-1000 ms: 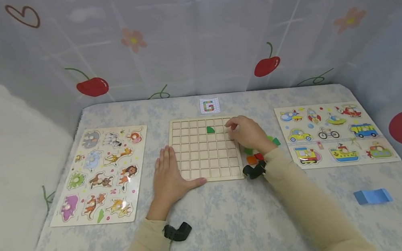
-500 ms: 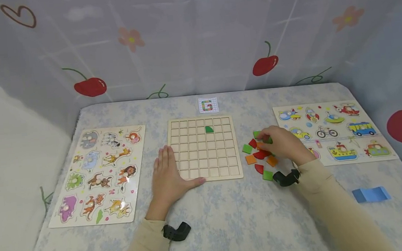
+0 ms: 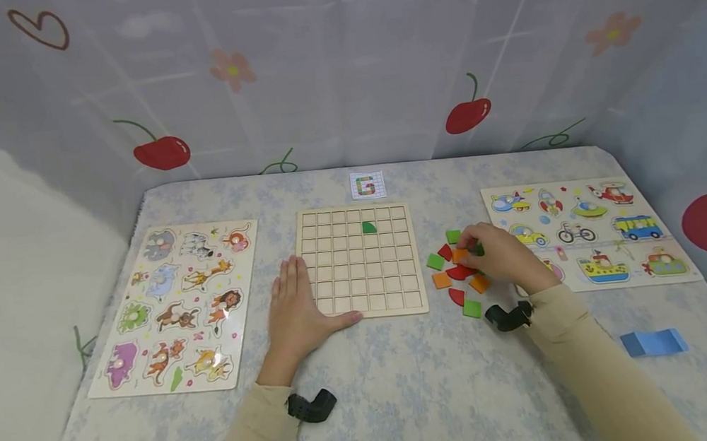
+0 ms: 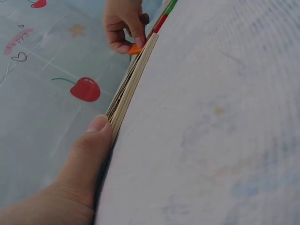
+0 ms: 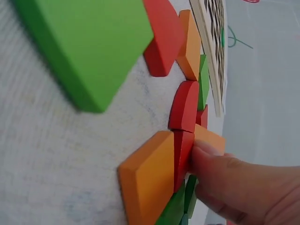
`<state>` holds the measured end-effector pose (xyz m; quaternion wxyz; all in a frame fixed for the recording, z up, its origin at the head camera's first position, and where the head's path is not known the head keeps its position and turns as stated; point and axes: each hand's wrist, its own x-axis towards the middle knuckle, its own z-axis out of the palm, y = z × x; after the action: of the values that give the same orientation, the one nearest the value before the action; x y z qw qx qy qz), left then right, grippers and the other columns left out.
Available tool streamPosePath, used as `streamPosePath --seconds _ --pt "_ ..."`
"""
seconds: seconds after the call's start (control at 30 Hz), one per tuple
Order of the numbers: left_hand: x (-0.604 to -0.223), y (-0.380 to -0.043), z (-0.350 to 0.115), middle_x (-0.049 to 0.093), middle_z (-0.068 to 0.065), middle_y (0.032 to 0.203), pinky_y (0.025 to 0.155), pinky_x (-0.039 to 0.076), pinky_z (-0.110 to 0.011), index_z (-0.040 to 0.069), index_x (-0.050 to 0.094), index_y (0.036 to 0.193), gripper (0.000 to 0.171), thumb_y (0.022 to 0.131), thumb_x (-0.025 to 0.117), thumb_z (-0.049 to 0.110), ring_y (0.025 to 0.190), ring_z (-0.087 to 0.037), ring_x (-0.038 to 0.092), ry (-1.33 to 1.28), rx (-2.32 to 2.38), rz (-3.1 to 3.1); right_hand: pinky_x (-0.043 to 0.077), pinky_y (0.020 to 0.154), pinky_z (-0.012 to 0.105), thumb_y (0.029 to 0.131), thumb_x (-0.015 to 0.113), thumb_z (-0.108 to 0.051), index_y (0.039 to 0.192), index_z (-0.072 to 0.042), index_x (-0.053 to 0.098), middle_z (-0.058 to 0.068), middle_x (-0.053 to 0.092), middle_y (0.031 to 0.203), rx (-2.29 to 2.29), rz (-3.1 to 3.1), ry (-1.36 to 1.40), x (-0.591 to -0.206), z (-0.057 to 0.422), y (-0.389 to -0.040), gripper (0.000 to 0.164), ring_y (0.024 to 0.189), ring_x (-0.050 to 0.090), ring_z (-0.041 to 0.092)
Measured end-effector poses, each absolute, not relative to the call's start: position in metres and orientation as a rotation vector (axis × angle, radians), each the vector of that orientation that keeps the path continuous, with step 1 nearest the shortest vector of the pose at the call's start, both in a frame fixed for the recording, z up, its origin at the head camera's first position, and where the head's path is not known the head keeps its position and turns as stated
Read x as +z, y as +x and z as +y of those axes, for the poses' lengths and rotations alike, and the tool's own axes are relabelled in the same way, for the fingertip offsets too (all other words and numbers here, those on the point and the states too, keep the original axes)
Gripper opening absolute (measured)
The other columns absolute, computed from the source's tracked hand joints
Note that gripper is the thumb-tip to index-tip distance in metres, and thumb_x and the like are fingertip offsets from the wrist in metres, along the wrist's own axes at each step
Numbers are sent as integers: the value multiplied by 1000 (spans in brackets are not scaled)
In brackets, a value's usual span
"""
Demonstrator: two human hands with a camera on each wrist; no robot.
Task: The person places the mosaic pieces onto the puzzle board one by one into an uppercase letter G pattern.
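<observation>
A cloth (image 3: pixel 402 393) in pale, faintly blue pattern covers the bench, and a backdrop (image 3: pixel 338 59) printed with cherries, flowers and hearts hangs behind it. Between two picture puzzles (image 3: pixel 244 266) lies a gridded wooden board (image 3: pixel 358 271). The left hand (image 3: pixel 296 308) touches its near-left corner, fingers straight, thumb spread wide. The right hand (image 3: pixel 500 254) pinches an orange tile (image 5: pixel 211 137) among coloured pieces (image 3: pixel 435 261) right of the board.

- Your place looks like a children's play corner; whether at home or school, you cannot tell.
- Hanging cloth (image 3: pixel 343 108) printed with cherries (image 3: pixel 162 154), flowers (image 3: pixel 233 69) and hearts (image 3: pixel 39 28) surrounds you.
- A blue-patterned tablecloth (image 3: pixel 409 400) lies before you.
- An animal puzzle board (image 3: pixel 246 266) and a vehicle puzzle board (image 3: pixel 581 191) flank your grid board (image 3: pixel 358 271).
</observation>
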<state>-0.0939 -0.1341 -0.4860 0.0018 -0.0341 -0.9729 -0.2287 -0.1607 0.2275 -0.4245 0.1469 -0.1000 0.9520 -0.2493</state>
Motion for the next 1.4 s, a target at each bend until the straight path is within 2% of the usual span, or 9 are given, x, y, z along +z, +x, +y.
streamPosePath --seconds 0.3,0.53,0.77,0.93,1.2,1.4 --pt "-486 -95 -134 4 -19 167 126 9 -49 -1 4 158 153 55 58 97 156 -31 2 -109 -697 -3057 46 68 31 94 70 -19 103 -12 61 7 62 99 -901 2710 -274 -421 228 -172 14 81 53 24" --pt "-488 -94 -136 6 -20 167 126 9 -50 -1 5 158 152 55 57 97 156 -32 3 -108 -703 -3043 46 63 31 94 69 -23 103 -13 62 7 63 100 -1045 2656 -306 -419 180 -198 15 79 52 26" --pt "-488 -94 -135 6 -19 167 126 10 -50 -1 5 158 152 54 56 98 156 -32 3 -104 -702 -3045 44 74 34 94 69 -21 103 -13 62 6 62 101 -1159 2599 -367 -422 118 -216 13 91 54 23" --pt "-487 -95 -134 6 -19 167 126 9 -49 -1 5 158 153 54 56 98 156 -32 3 -103 -688 -3048 46 78 35 96 65 -17 109 -12 62 8 62 102 -1182 2606 -414 -428 88 -225 15 92 56 23" --pt "-486 -95 -132 5 -19 167 127 8 -47 -2 5 158 153 54 55 99 156 -30 2 -98 -659 -3066 50 81 37 97 64 -19 108 -15 63 5 63 101 -1046 2677 -420 -435 69 -229 11 92 59 21" --pt "-486 -95 -134 5 -19 167 127 9 -48 -2 5 158 153 54 55 99 156 -30 2 -94 -659 -3068 51 85 40 98 63 -19 111 -14 65 6 64 106 -980 2719 -447 -437 66 -230 14 96 60 23"
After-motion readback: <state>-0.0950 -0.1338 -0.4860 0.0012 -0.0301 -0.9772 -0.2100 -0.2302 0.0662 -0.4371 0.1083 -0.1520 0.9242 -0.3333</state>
